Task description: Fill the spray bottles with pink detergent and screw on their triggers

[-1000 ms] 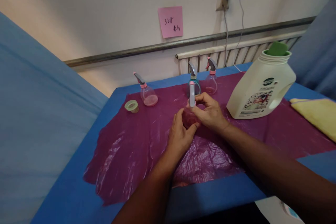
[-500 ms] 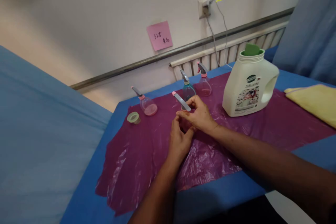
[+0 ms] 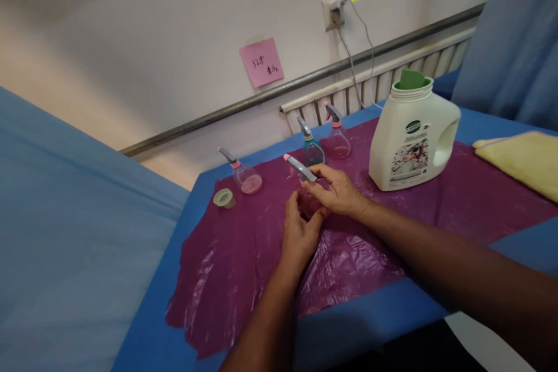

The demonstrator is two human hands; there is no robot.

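Note:
My left hand point(image 3: 300, 235) is wrapped round the clear body of a spray bottle point(image 3: 310, 204), low over the purple plastic sheet. Thumb and fingers of my right hand point(image 3: 342, 190) grip the bottle's grey spray head point(image 3: 300, 167), whose pink nozzle points to the left. My hands cover much of this bottle. Just behind it stand a teal spray bottle point(image 3: 313, 154) and a clear one with a pink collar point(image 3: 339, 144). Further left, another spray bottle point(image 3: 249, 181) holds a little pinkish liquid, and a pale green cup point(image 3: 224, 198) sits beside it.
The purple sheet point(image 3: 244, 279) covers part of a blue table point(image 3: 148, 302). A large cream jug point(image 3: 410, 145) with a green scoop in its mouth stands right of my hands. A folded yellow cloth point(image 3: 523, 157) lies further right. Blue curtains hang at both sides.
The fingers of my right hand have shifted slightly at the spray head. My left hand keeps its hold on the bottle body. The whole view has moved a little.

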